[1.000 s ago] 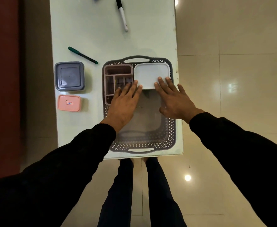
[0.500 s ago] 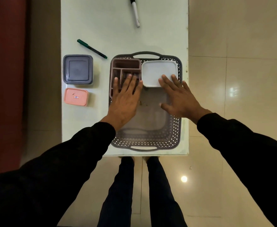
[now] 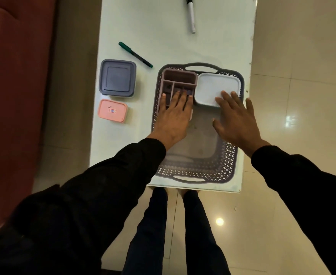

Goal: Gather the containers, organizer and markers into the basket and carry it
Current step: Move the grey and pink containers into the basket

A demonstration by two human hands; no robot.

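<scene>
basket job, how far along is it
Done: organizer and white container sit in the basket. In hand: left hand and right hand lie flat on them. Left: grey container, pink container, green marker, white marker, then carrying.

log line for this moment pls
in grey perforated plastic basket: pink divided organizer, white square container | left hand, right hand: flat, open

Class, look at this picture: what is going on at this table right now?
A person is packing a basket on a table. The left hand lies flat on the organizer, the right hand on the white container, both inside the basket's far end. Outside it lie a grey container, a pink container, a green marker and a white marker.
</scene>
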